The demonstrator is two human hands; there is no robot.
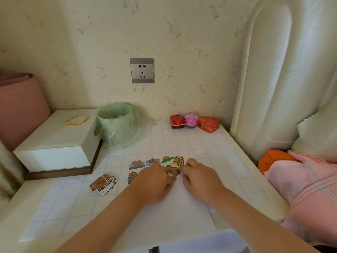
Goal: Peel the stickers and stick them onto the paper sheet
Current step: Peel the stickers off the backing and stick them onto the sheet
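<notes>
- A brown sticker (174, 172) was held at the 12 o'clock end of the sheet (173, 212), on the tabletop (218, 148).
- It was pinched by curled fingers of the left hand (155, 181) and right hand (199, 180).
- It was judged light, limp and tacky, best taken by the edges.

**A:** cozy corner, is that a cream speckled wallpapered wall (182, 52) with a grey rectangular wall socket (141, 70)?

**B:** yep, plus a padded cream leather headboard (273, 79) beside the white table (16, 216), soft daylight
</notes>
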